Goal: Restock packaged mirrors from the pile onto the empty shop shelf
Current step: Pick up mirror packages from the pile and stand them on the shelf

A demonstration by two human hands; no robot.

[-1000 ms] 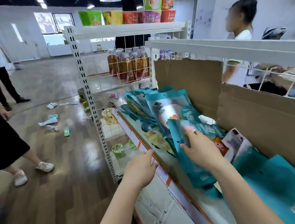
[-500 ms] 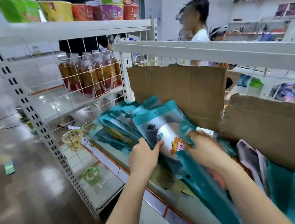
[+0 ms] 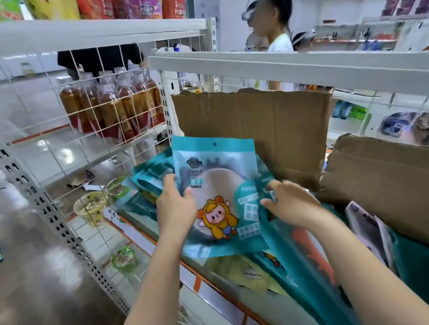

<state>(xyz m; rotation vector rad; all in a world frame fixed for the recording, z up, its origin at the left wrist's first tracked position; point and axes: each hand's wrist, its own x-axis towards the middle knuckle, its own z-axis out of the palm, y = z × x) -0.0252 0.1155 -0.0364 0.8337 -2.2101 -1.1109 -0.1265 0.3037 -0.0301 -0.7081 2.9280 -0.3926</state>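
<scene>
Teal pack (image 3: 216,167), showing a round mirror and a cartoon figure on its front, stands upright over the shelf (image 3: 213,293). The left hand (image 3: 176,211) grips it at its left edge, thumb pressed on the front, the other fingers hidden behind it. The right hand (image 3: 293,204) has its fingers (image 3: 271,186) curled at the pack's right edge, among other teal packs; blur hides whether they pinch one or only touch. A pile (image 3: 147,175) of such packs fans out just left of and behind the left hand, and others lie flat on the shelf under both hands. Brown cardboard (image 3: 251,123) stands beyond the fingers, right behind the held pack. Well left of the fingers, behind wire mesh (image 3: 52,139), stand bottles (image 3: 112,111) of brown drink, with lidded cups (image 3: 91,205) lower down.
</scene>
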